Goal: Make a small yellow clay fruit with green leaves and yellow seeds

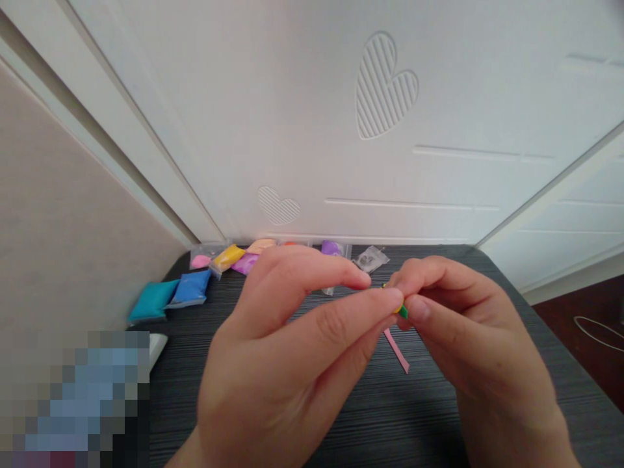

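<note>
Two hands met at one tiny piece (403,312), green with a bit of yellow, mostly covered, held up over the table (361,416). Left hand (297,351): thumb pinched the piece against a lower finger, no gap visible; index arched above, clear of the thumb. Right hand (468,331): thumb and index narrow, tips right at the piece; contact covered, couldn't tell if they gripped it. Progress: probably partway, since the piece had two colours; shape hidden, so couldn't judge what remained. Just below, pink strip (397,351) lay on the table, upper end out of sight behind the fingers. Farther back: teal packet (153,300) and blue packet (190,288) side by side, then yellow packet (228,258); grey packet (373,259) near the white panel (292,97)
</note>
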`<state>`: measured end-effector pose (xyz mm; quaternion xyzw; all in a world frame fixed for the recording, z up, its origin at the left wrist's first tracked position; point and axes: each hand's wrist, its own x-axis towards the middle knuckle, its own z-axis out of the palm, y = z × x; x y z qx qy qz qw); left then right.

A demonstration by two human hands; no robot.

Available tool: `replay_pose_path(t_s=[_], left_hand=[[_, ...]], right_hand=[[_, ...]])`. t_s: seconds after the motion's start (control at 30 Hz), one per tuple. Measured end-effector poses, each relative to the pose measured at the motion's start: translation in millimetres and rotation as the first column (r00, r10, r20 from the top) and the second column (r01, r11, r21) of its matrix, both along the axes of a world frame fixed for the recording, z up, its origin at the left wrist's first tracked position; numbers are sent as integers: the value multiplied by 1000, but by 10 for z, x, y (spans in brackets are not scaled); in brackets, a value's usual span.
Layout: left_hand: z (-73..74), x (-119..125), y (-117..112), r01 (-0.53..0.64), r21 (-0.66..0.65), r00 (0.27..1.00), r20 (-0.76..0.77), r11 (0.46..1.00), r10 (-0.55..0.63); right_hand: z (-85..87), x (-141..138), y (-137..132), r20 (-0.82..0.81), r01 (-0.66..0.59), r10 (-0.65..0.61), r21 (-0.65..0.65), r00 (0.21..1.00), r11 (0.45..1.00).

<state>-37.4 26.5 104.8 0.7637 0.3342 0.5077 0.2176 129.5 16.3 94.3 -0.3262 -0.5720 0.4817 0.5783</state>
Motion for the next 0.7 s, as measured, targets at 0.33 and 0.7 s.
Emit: replay_pose_path(t_s=[0.33,0.7], left_hand=[[35,-10,7,75,-130,996,65,989,-66],[-79,115,186,627,-570,724,678,532,-126]], right_hand=[[11,35,33,79,3,-4,11,997,1000],[36,-76,-79,219,380,-542,507,812,774]])
